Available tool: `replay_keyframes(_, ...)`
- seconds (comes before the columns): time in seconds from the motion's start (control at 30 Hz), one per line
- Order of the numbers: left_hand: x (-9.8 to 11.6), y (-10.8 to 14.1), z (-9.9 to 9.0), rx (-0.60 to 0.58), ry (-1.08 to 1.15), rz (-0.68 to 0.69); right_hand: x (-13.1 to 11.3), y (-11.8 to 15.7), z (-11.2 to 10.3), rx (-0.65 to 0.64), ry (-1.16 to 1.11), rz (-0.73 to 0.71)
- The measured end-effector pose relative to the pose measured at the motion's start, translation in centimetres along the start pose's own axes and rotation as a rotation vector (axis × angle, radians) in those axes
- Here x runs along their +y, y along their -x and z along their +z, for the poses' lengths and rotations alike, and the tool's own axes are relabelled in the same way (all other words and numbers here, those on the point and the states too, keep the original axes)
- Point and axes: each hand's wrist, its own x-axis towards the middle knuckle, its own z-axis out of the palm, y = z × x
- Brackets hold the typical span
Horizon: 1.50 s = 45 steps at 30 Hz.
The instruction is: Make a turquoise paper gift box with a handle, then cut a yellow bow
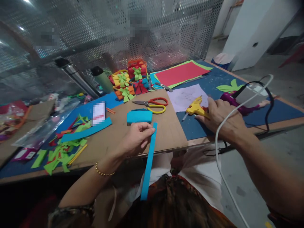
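My left hand [140, 136] pinches the upper end of a narrow blue strip [149, 161], which hangs past the table's front edge toward my lap. Just beyond that hand a small blue felt-like piece [139, 117] rests on the brown board. My right hand [219, 115] is closed round the handle of a yellow glue gun [197, 107]. A glue stick end pokes out of the gun, over the blue table near a lilac sheet [181, 98]. Scissors [153, 104] with red and yellow handles lie behind the blue piece.
Green scraps [64, 152] and a longer blue strip [86, 130] lie to the left. Small colourful bow-trimmed bags [127, 79] stand at the back, beside bottles [102, 77]. Red sheets [182, 74] lie behind. A white cable [217, 148] loops across my right forearm.
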Motion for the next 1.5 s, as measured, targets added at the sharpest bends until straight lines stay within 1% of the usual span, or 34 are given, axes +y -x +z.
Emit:
replay_keyframes(0.13, 0.4, -0.4, 0.3, -0.007, -0.011, 0.061, 0.8, -1.2, 0.9, -0.042, -0.065, -0.058)
replay_keyframes(0.2, 0.6, -0.6, 0.4, -0.002, -0.017, 0.092, 0.9, -1.3, 1.0, -0.003, -0.176, -0.075)
replay_keyframes(0.23, 0.7, -0.6, 0.5, 0.007, -0.011, 0.107, 0.9, -1.1, 0.8, 0.039, -0.274, -0.086)
replay_keyframes(0.3, 0.8, -0.8, 0.7, 0.037, 0.008, 0.129, 0.4, -0.1, 0.0, 0.132, -0.554, -0.097)
replay_keyframes(0.37, 0.8, -1.0, 1.0, 0.081, 0.028, 0.146, -0.6, 1.4, -1.1, 0.149, -0.898, -0.069)
replay_keyframes(0.43, 0.9, -1.2, 1.3, 0.120, 0.033, 0.157, -1.8, 3.0, -2.0, 0.036, -1.212, -0.019)
replay_keyframes(0.5, 1.1, -1.4, 1.6, 0.146, 0.023, 0.177, -2.9, 4.4, -2.5, -0.038, -1.450, -0.006)
replay_keyframes(0.6, 1.2, -1.6, 1.7, 0.153, 0.001, 0.204, -4.1, 5.4, -2.3, -0.110, -1.635, -0.003)
replay_keyframes(0.67, 1.1, -1.7, 1.7, 0.147, 0.001, 0.200, -4.5, 5.5, -1.9, -0.139, -1.662, -0.003)
replay_keyframes(0.8, 0.7, -1.7, 1.6, 0.134, 0.002, 0.195, -4.8, 5.4, -0.9, -0.126, -1.656, -0.016)
replay_keyframes(0.93, 0.8, -1.5, 1.7, 0.137, -0.014, 0.201, -4.8, 5.5, -0.1, -0.137, -1.635, 0.003)
replay_keyframes(1.13, 1.2, -1.2, 2.0, 0.127, -0.040, 0.201, -4.6, 5.4, -0.3, -0.173, -1.570, 0.056)
replay_keyframes(1.37, 0.6, -1.5, 1.8, 0.131, 0.024, 0.198, -4.5, 5.9, 0.4, -0.217, -1.537, 0.085)
replay_keyframes(1.5, 0.9, -1.2, 1.8, 0.131, -0.027, 0.207, -4.6, 5.8, 0.6, -0.193, -1.524, 0.102)
